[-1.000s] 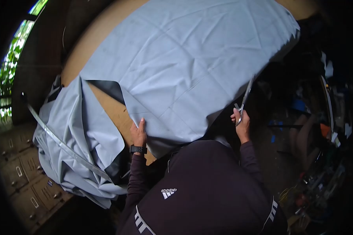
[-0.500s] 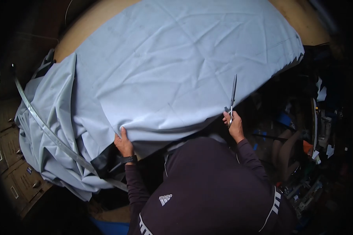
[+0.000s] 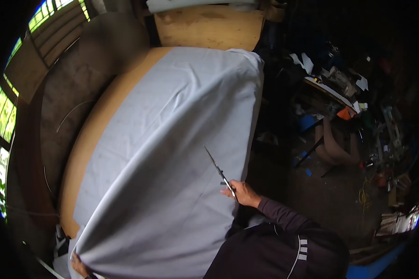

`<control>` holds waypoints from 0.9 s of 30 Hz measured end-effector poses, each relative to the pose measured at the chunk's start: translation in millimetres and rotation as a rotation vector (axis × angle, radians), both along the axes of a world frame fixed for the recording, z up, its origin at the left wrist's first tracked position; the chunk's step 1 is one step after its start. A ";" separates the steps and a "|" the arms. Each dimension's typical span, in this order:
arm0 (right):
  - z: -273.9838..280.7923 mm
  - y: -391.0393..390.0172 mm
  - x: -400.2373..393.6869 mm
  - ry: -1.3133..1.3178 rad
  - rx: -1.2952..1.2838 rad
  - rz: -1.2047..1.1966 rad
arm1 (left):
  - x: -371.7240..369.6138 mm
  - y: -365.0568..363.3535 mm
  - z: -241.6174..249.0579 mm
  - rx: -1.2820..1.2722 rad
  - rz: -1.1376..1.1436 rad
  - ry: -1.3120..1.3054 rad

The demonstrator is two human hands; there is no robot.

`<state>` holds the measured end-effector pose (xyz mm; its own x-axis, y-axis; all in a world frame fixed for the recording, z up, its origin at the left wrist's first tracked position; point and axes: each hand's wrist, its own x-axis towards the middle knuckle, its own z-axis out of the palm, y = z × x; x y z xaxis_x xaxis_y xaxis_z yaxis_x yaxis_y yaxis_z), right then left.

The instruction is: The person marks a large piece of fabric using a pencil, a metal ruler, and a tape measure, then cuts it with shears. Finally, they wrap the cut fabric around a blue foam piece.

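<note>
Grey sheet material (image 3: 200,153) covers most of a light wooden table (image 3: 86,144), with a long raised fold running from lower left to upper right. My left hand (image 3: 79,266) grips the sheet's edge at the lower left. In my right hand (image 3: 243,193), near the sheet's right edge, are scissors (image 3: 214,162). Their blades point up and to the left over the sheet and look nearly closed. A small dark piece (image 3: 223,183) shows beside the right fingers.
A wooden board (image 3: 209,25) stands beyond the table's far end. On the right, a brown chair (image 3: 333,144) and scattered scraps, including an orange piece (image 3: 344,113), lie on the dark floor. Barred windows (image 3: 3,116) are at the left.
The view has turned and shifted. My left hand has carried the sheet's edge to the lower left, raising a long fold. The scissors now point up-left over the sheet.
</note>
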<state>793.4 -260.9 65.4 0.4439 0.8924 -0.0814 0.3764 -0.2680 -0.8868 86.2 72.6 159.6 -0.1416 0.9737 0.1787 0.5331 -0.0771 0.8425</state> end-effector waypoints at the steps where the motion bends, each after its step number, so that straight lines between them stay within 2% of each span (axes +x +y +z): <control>1: 4.6 -1.0 -5.7 -0.037 -0.044 -0.003 | -7.3 18.7 -3.3 -0.011 0.025 0.057; 3: 4.3 -4.5 -14.5 -0.095 -0.196 0.014 | -15.9 47.3 -15.3 -0.042 0.104 0.170; 4: -5.7 -7.8 -19.3 -0.070 -0.155 -0.008 | -19.0 58.4 -26.9 -0.052 0.139 0.221; 5: -3.5 -29.1 -5.9 -0.036 -0.112 -0.017 | -3.8 50.8 -17.4 -0.058 0.193 0.283; 11: -19.5 -55.2 -5.8 0.017 -0.187 0.032 | 16.8 41.7 -45.3 -0.071 0.519 0.597; 13: -21.8 -60.1 9.1 0.074 -0.165 0.030 | 39.3 22.9 -53.9 0.062 0.662 0.716; 15: -19.8 -73.5 24.1 0.137 -0.141 0.003 | 82.7 -8.5 -73.3 0.323 0.716 0.763; 16: -14.1 -80.3 33.7 0.124 -0.174 -0.016 | 116.8 -27.2 -86.5 0.438 0.685 0.755; 18: -9.9 -93.3 52.7 0.034 -0.185 -0.057 | 229.0 -70.7 -127.3 0.481 0.391 0.629; 19: -9.4 -101.9 62.6 -0.011 -0.191 -0.075 | 298.3 -96.0 -152.8 0.446 0.184 0.532; 21: -29.4 -122.1 84.6 0.129 -0.139 -0.225 | 456.8 -141.0 -214.0 0.388 -0.286 0.467; 22: -29.8 -132.5 96.0 0.159 -0.115 -0.241 | 555.4 -174.9 -177.1 0.280 -0.481 0.401; 25: -24.9 -160.5 157.2 0.174 -0.103 -0.255 | 752.3 -224.4 -183.5 0.104 -0.711 0.189; 26: -30.4 -173.5 185.4 0.148 -0.165 -0.198 | 802.8 -225.1 -187.8 0.046 -0.647 0.223; 27: -31.9 -186.6 208.9 0.036 -0.140 -0.197 | 837.6 -221.4 -194.1 0.097 -0.539 0.289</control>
<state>1002.3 -447.5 33.5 0.6029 0.7678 -0.2169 0.2735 -0.4543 -0.8479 923.9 -148.8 -34.4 0.4326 0.8724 0.2276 0.6036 -0.4678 0.6456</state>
